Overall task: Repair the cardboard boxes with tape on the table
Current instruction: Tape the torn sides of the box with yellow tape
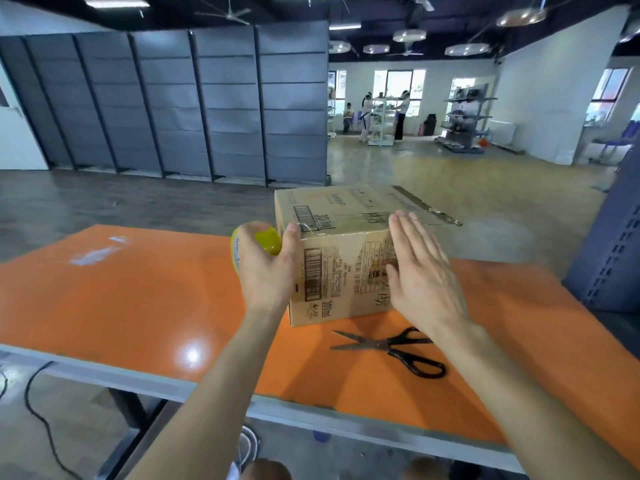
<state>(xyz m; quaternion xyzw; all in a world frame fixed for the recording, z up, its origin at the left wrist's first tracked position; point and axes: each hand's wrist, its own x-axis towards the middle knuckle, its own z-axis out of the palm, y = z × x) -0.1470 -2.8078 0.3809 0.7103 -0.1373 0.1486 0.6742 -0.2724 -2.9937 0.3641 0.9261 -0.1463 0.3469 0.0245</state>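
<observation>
The left hand [266, 268] has its fingers [249, 237] curled round the yellow tape roll [268, 241], thumb up against the near top corner of the cardboard box [346, 271]. The right hand [422, 271] is flat and holds nothing, with its fingers [412, 233] straight and together against the box's near face and the tips reaching its top edge.

The box sits between the two hands on the orange tabletop [138, 299]. Clear tape glints across the top just beyond the left thumb. The scissors [391, 346] lie open below the right wrist, just beside the box.

The box looks light and likely empty, so it will probably slide on this glossy top if only one side is pushed. That makes the flat right palm a sensible brace. Its walls look stiff at the edges and corners but softer mid-panel, so pressure belongs along the folds.

The roll is rigid and best held through its core and rim, as the left hand appears to have it. The loose tape is thin and sticky and will probably wrinkle or cling to itself if it goes slack. Tension from the roll, then a smoothing stroke, seems to be what the job wants.
</observation>
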